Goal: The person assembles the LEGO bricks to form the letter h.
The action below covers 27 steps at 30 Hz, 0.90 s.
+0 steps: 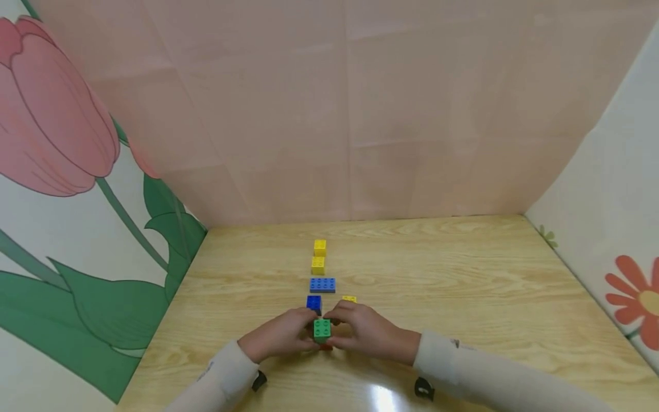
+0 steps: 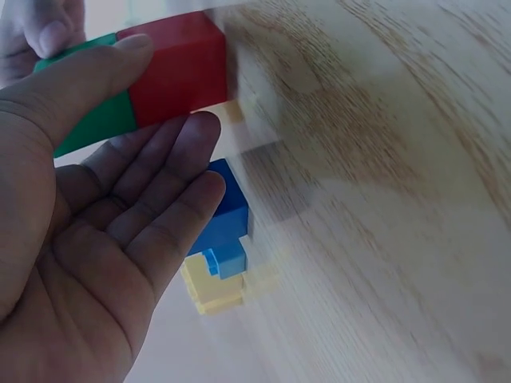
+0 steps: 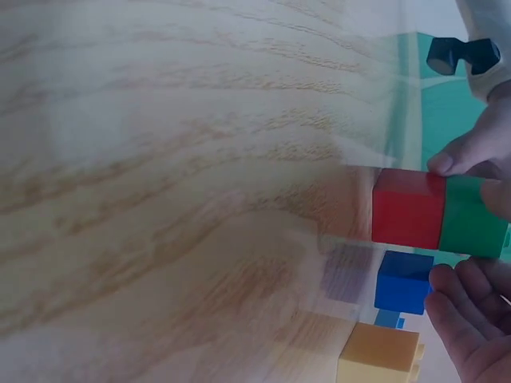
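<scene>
Pinching a green four-stud brick (image 1: pixel 322 328) from the left with the left hand (image 1: pixel 282 335) and from the right with the right hand (image 1: pixel 368 332), both clamped on it. Stacked on a red brick (image 3: pixel 407 207) at the near middle of the wood-grain table (image 1: pixel 463 286). Facing, toward the far edge, a dark blue brick (image 1: pixel 313 302), flat blue eight-stud brick (image 1: pixel 322 285) and two yellow bricks (image 1: pixel 318 265).

Long off-white sleeves (image 1: pixel 494 372), black wrist fittings (image 1: pixel 424 389), bare left hand (image 1: pixel 283 335), bare right hand (image 1: pixel 369 332)
</scene>
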### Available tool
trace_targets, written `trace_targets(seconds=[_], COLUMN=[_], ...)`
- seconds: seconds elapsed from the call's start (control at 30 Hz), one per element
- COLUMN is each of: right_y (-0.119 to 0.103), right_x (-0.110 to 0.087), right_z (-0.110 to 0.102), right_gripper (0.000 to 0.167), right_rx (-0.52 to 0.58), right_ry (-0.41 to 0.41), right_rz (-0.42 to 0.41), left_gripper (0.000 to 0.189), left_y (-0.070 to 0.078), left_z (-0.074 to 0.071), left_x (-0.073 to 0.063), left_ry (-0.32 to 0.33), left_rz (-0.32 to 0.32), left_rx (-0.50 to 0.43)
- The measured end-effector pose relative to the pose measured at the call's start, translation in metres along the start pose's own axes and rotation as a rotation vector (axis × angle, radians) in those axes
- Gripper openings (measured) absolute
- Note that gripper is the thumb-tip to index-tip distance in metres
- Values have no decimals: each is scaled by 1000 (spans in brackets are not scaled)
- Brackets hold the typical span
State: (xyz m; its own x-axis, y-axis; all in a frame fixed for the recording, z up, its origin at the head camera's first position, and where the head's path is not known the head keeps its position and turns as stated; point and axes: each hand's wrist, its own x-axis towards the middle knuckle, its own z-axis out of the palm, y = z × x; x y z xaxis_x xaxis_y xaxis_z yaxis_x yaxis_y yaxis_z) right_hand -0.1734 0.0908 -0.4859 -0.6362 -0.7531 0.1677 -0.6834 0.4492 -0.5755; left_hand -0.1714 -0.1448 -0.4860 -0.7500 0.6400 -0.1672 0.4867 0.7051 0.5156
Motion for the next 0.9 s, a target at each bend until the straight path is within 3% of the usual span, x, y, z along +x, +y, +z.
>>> trace_targets(seconds=[0.9], right_y=[2], right_x=[-7], right_z=[-6], right_gripper=[50], right_rx=[-41], right_ry=[47], right_rz=[27], left_gripper=[31], left_y=[3], left_z=[-6], left_x=[-8], left_ry=[-27], left_rz=[-32], left_rx=[-8])
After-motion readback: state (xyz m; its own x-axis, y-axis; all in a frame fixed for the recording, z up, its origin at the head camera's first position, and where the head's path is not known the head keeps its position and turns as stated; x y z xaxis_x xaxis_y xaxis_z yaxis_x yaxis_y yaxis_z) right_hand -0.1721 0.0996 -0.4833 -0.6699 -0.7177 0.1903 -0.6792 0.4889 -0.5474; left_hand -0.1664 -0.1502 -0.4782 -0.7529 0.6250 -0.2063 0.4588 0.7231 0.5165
